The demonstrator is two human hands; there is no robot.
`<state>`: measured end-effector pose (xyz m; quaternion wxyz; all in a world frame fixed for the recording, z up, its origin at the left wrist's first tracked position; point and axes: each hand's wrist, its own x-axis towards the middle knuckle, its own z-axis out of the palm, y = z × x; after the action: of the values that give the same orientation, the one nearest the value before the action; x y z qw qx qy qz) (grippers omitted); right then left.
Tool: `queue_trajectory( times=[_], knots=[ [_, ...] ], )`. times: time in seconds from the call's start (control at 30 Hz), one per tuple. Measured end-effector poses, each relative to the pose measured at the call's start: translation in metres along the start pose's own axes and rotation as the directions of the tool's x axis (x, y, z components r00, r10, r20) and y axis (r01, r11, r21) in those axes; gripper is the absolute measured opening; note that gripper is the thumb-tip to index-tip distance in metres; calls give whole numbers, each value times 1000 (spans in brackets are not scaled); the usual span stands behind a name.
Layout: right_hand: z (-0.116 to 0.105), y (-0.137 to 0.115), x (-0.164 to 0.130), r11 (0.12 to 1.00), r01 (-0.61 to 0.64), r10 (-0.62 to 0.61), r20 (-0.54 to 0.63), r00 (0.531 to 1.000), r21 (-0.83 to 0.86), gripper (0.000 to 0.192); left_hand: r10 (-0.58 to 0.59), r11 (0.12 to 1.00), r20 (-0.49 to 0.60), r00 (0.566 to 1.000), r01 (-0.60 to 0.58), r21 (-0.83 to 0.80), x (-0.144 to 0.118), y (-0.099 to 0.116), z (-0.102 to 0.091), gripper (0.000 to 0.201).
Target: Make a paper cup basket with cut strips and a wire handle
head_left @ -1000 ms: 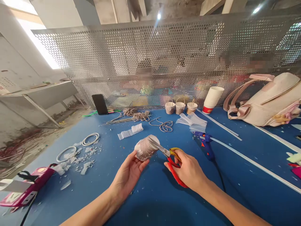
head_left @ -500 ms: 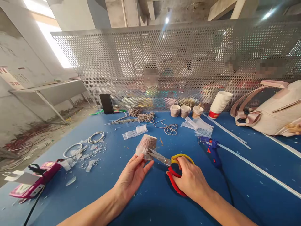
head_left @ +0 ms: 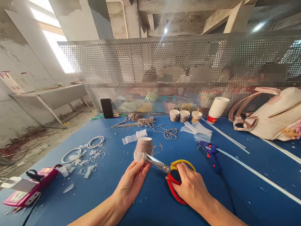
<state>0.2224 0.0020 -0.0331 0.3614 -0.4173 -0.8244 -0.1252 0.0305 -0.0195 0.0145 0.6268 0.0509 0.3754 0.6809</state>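
Observation:
My left hand (head_left: 133,176) pinches the lower rim of a small paper cup wound with brownish cord (head_left: 144,147), held upside down over the table. Around that rim runs a strip of whitish, translucent pleated material (head_left: 138,156). In my right hand (head_left: 191,182) are scissors with yellow and red handles (head_left: 166,169), my fingers through the loops. Their blades are slightly apart and reach the strip beside my left fingertips. Whether the blades have the strip between them is hard to make out.
Behind the cup lie a pleated strip (head_left: 134,137) and cord bundles (head_left: 145,121). To the right are a blue glue gun (head_left: 210,152), stacked paper cups (head_left: 217,110) and a bag (head_left: 277,114). Scraps, white rings (head_left: 95,142) and a pink power strip (head_left: 30,188) lie left.
The cup has turned from tilted to nearly upside down, its wound side now facing me. The scissors stay at its rim in my right hand. The whole view has shifted slightly downward.

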Motion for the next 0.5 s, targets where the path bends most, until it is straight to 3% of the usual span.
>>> queue_trajectory(
  times=[0.23,0.5],
  knots=[
    [4,-3,-1,994,-41,38,32,999,98,24,4,1000,-14,1000,-4,-7,1,-1,0,22],
    [6,-7,-2,982,-107,93,94,991,157,36,16,999,-29,999,-17,-38,2,0,2,24]
  ],
)
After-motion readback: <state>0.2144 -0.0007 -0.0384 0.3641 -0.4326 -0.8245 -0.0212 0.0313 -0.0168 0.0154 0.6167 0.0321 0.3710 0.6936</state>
